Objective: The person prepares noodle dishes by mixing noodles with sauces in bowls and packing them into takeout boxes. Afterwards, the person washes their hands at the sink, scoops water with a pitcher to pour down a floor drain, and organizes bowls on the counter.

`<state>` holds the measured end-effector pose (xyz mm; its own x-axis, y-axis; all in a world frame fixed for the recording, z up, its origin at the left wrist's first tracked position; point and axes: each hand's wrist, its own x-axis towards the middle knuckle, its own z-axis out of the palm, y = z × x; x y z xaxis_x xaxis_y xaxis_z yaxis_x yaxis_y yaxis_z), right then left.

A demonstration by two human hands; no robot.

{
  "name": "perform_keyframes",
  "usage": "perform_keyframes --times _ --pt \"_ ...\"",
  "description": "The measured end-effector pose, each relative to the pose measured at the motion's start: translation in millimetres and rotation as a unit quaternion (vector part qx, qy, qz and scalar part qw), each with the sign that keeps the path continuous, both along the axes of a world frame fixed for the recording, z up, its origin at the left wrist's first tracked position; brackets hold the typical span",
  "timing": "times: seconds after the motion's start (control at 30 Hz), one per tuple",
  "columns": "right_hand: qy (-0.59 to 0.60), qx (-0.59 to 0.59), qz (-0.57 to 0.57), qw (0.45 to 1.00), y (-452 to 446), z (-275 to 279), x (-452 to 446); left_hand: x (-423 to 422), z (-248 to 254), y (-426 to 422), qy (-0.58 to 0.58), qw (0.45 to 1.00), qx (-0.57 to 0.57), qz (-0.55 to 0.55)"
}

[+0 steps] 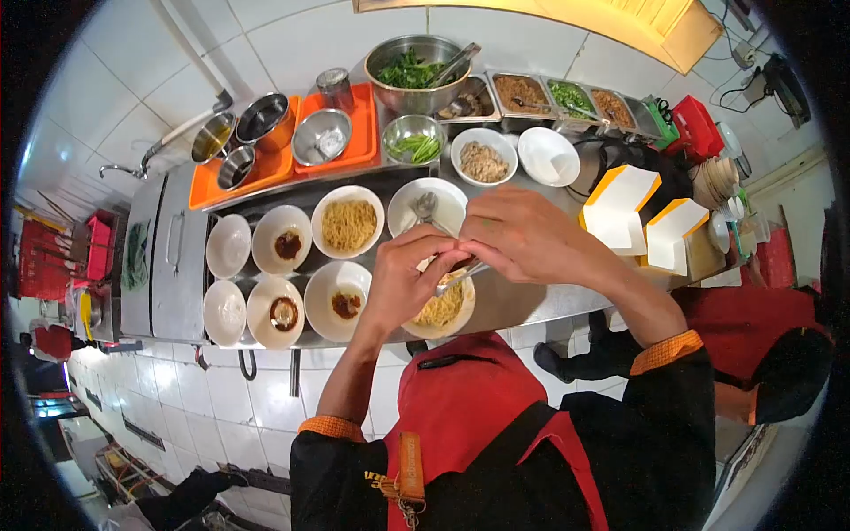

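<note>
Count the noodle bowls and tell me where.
2: the far noodle bowl, left of the white bowl with a spoon, and the near noodle bowl, partly hidden by the left hand.

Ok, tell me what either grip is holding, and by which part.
The right grip seems to hold a metal utensil, though its held part is hidden. What the left grip pinches, if anything, cannot be told.

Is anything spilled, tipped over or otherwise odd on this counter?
Nothing stands out. The white bowls sit upright, the noodles lie inside two of them, and the open cartons look undamaged. I see no obvious spill on the counter, though the left hand and right hand hide part of it.
</note>
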<state>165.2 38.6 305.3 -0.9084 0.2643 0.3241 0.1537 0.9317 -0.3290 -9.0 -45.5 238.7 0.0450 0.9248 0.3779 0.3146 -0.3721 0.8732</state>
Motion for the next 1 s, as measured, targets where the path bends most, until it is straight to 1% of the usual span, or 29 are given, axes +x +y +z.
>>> perform_keyframes --times 0.07,0.1,0.17,0.2,0.23,0.3,0.37,0.4,0.47,0.5,0.57,0.6,0.67,0.73,0.8,0.83,0.9,0.93,1.0 --pt "-0.004 0.072 0.028 0.997 -3 -2 -10 -6 0 -5 0.059 0.997 0.039 0.016" --pt "-0.005 0.071 0.033 0.997 -2 -4 -14 -7 -5 -7 0.068 0.995 0.071 0.029" --pt "-0.075 0.106 0.06 0.99 -6 -9 -20 -10 -9 -18 0.079 0.993 0.08 0.035" --pt "-0.076 0.105 0.065 0.989 -6 -15 -22 -12 -11 -20 0.094 0.99 0.097 0.037" --pt "-0.09 0.084 0.064 0.99 -8 -24 -23 -14 -13 -21 0.127 0.983 0.129 0.038" --pt "-0.105 0.063 0.07 0.99 -13 -42 -24 -13 -27 -27 0.123 0.984 0.12 0.049" --pt "-0.051 -0.038 0.021 0.998 -23 -61 -25 -9 -39 -35 0.101 0.989 0.089 0.058" --pt "-0.053 -0.039 0.025 0.998 -26 -69 -26 -10 -48 -38 0.1 0.989 0.088 0.061" --pt "-0.07 -0.231 -0.035 0.97 -31 -83 -28 -12 -61 -41 0.118 0.986 0.11 0.051" --pt "-0.071 -0.232 -0.033 0.97 -34 -86 -29 -10 -66 -42 0.109 0.984 0.123 0.066" --pt "-0.036 -0.37 -0.106 0.922 -39 -92 -32 -10 -73 -43 0.104 0.984 0.124 0.077" --pt "-0.038 -0.372 -0.107 0.921 -41 -97 -32 -10 -76 -44 0.1 0.983 0.127 0.088" --pt "-0.032 -0.43 -0.125 0.893 -41 -106 -33 -11 -80 -48 0.109 0.982 0.122 0.097" --pt "-0.03 -0.434 -0.117 0.893 -41 -108 -32 -9 -80 -52 0.115 0.981 0.116 0.105" --pt "-0.026 -0.435 -0.108 0.893 -41 -108 -31 -7 -77 -53 -0.022 0.995 0.006 0.093" --pt "-0.034 -0.429 -0.106 0.896 -41 -107 -29 -7 -79 -54 -0.023 0.996 0.005 0.092" --pt "-0.041 -0.417 -0.104 0.902 -38 -107 -30 -8 -87 -52 -0.055 0.997 -0.047 0.038" --pt "-0.025 -0.416 -0.114 0.902 -39 -109 -31 -7 -90 -52 -0.057 0.996 -0.049 0.037" --pt "-0.01 -0.416 -0.124 0.901 -42 -115 -30 -3 -95 -52 0.035 0.996 0.032 0.078"
